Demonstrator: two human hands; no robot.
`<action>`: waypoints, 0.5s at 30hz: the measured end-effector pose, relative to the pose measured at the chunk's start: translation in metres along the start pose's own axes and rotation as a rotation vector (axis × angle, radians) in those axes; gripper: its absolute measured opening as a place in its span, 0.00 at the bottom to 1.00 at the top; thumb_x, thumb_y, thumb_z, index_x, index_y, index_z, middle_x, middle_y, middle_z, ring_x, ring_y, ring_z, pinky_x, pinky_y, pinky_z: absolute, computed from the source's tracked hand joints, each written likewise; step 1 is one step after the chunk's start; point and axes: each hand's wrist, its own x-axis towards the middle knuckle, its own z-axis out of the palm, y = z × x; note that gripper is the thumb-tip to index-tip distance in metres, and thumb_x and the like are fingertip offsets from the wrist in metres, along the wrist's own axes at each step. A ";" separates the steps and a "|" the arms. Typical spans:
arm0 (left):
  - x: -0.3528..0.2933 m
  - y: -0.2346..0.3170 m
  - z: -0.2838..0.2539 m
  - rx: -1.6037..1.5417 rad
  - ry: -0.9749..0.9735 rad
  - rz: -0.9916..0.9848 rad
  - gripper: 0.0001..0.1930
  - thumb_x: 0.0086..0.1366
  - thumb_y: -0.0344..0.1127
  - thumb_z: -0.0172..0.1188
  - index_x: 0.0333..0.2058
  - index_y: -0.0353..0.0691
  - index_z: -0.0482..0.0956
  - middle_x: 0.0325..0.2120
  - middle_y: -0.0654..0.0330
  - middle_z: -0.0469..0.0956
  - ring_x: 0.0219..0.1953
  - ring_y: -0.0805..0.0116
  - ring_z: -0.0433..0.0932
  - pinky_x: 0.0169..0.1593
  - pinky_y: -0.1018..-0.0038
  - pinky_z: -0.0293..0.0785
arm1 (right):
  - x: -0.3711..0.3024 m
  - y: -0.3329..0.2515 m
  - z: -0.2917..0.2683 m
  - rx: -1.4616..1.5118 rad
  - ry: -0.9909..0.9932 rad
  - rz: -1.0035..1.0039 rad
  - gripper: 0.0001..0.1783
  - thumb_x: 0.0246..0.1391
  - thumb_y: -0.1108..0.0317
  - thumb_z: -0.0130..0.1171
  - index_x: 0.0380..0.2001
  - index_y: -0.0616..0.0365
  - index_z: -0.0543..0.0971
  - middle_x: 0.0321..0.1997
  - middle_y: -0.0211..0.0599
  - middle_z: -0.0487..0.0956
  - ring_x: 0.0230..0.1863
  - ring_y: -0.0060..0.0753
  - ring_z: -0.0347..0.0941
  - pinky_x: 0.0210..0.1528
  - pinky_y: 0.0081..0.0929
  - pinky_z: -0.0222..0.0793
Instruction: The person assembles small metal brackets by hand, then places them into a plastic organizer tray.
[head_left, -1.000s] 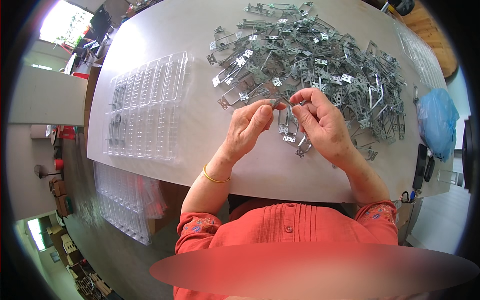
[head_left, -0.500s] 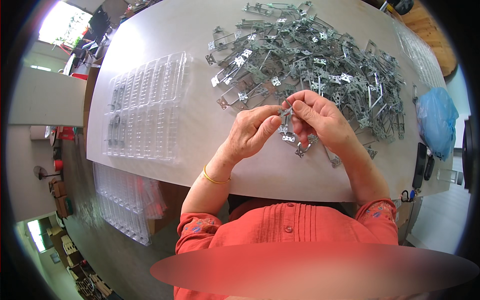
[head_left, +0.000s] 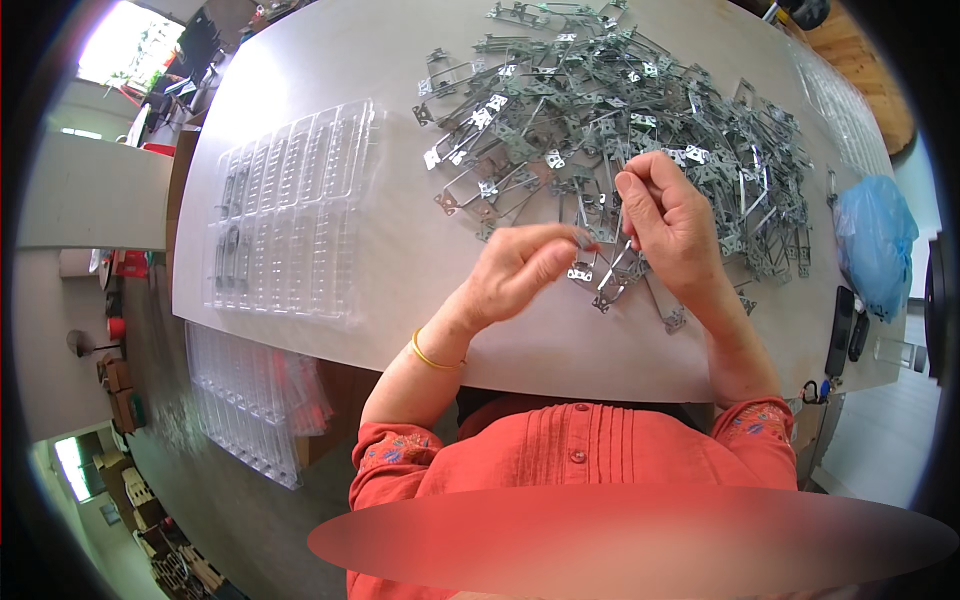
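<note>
Far left on the white table (head_left: 400,270): a clear plastic tray (head_left: 285,215) with long slots, a few dark parts in its leftmost slots, the rest look unfilled. More clear trays (head_left: 245,400) are stacked below the table edge.

My left hand (head_left: 520,270) comes in from lower centre, gold bangle (head_left: 432,357) on the wrist, forearm angled up and right. Fingers curled, thumb and forefinger pressed together at the tips, pinching one end of a small metal bracket (head_left: 590,268). The bracket sits between my hands, just above the table, at the near edge of the pile.

My right hand (head_left: 675,225) is just right of it, wrist bent, knuckles up, fingertips pointed down and left. Thumb and forefinger are closed on the thin upper strip of the same bracket; exact contact is partly hidden by my fingers.

Handling guess: thin stamped sheet metal, light, stiff but the narrow legs would bend if twisted. Edges likely sharp, surface slick. Best held by the flat tab ends, not the thin wire-like legs. Parts probably snag on each other, so lift it clear of its neighbours.

Behind and to the right: big tangled pile of grey brackets (head_left: 620,110) across the table top. Far right, a blue plastic bag (head_left: 875,240) and a dark handset (head_left: 840,330) near the edge.
</note>
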 end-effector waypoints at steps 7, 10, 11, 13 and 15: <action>0.005 0.004 -0.004 -0.296 0.230 -0.175 0.32 0.76 0.57 0.42 0.44 0.28 0.81 0.18 0.67 0.69 0.18 0.82 0.60 0.23 0.82 0.53 | -0.012 -0.006 0.006 0.102 -0.174 0.025 0.06 0.64 0.70 0.56 0.39 0.61 0.76 0.24 0.23 0.73 0.25 0.11 0.63 0.26 0.18 0.61; 0.005 0.005 -0.003 -0.245 0.217 -0.159 0.32 0.76 0.56 0.43 0.44 0.28 0.80 0.18 0.67 0.69 0.18 0.82 0.60 0.23 0.82 0.54 | -0.013 -0.005 0.012 0.144 -0.183 0.031 0.06 0.64 0.70 0.55 0.40 0.60 0.77 0.23 0.22 0.72 0.24 0.12 0.62 0.25 0.19 0.60; 0.005 0.005 -0.003 -0.229 0.219 -0.152 0.30 0.76 0.56 0.43 0.44 0.29 0.80 0.18 0.67 0.69 0.19 0.82 0.60 0.23 0.82 0.54 | -0.014 -0.005 0.011 0.144 -0.181 0.032 0.06 0.64 0.70 0.55 0.40 0.60 0.77 0.23 0.22 0.72 0.24 0.12 0.62 0.25 0.19 0.60; 0.004 0.005 -0.002 -0.211 0.223 -0.145 0.29 0.76 0.55 0.44 0.43 0.29 0.80 0.18 0.67 0.69 0.19 0.82 0.60 0.23 0.81 0.54 | -0.014 -0.007 0.011 0.075 -0.213 0.056 0.06 0.64 0.70 0.55 0.40 0.61 0.77 0.21 0.22 0.71 0.23 0.12 0.62 0.24 0.19 0.60; 0.003 0.005 -0.002 -0.169 0.239 -0.140 0.28 0.76 0.54 0.44 0.41 0.31 0.80 0.19 0.68 0.69 0.20 0.82 0.60 0.23 0.81 0.55 | -0.015 -0.009 0.014 0.093 -0.225 0.069 0.06 0.64 0.70 0.55 0.41 0.61 0.77 0.21 0.21 0.71 0.23 0.12 0.62 0.24 0.19 0.60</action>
